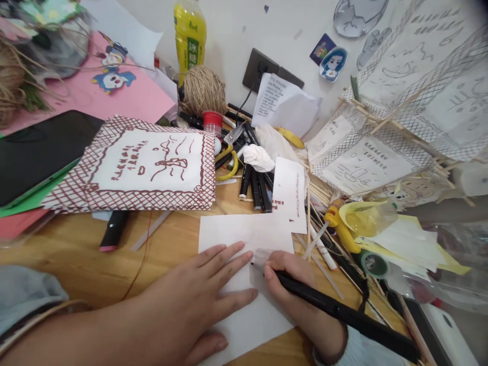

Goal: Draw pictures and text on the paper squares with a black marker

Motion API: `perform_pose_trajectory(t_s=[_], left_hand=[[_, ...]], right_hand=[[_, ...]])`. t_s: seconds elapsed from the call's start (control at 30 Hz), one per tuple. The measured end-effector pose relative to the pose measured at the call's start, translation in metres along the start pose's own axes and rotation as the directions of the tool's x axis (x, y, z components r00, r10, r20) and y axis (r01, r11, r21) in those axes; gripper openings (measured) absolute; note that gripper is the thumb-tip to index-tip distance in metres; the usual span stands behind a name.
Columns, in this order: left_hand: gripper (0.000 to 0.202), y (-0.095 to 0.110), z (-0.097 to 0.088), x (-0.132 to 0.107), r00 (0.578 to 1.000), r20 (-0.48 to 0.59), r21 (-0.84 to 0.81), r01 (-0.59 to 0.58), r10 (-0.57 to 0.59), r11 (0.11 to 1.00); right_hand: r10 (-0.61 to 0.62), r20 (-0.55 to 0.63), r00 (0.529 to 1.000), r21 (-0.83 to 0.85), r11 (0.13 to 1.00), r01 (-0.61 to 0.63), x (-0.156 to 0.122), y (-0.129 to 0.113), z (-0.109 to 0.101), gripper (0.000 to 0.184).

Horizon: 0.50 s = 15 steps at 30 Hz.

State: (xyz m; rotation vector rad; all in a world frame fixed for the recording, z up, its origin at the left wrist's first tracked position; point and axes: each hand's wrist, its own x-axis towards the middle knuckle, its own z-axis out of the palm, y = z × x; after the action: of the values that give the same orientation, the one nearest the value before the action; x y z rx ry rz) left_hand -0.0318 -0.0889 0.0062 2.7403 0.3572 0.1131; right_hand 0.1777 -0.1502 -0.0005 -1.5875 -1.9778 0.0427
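My left hand (194,300) lies flat with its fingers spread on a blank white sheet of paper (244,235), pressing it to the wooden table. My right hand (293,284) is closed on a long black marker (343,312), whose tip touches the sheet just right of my left fingertips. A small white card with red marks (288,193) overlaps the sheet's far right corner.
A drawing with a red lattice border (148,170) lies to the far left. Black markers (255,185), scissors (229,152), a twine ball (202,91) and a yellow bottle (189,33) crowd the back. A paper-and-stick lantern (400,127) and a glue gun (343,231) stand to the right.
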Motion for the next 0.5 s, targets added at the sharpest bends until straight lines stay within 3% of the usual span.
perform_pose_trajectory(t_s=[0.5], left_hand=[[0.064,0.0011,0.0007,0.0002,1.000,-0.011,-0.079,0.003,-0.004,0.997]], right_hand=[[0.008,0.073,0.997,0.093,0.996,-0.014,-0.0012,0.0013,-0.0040,0.022]])
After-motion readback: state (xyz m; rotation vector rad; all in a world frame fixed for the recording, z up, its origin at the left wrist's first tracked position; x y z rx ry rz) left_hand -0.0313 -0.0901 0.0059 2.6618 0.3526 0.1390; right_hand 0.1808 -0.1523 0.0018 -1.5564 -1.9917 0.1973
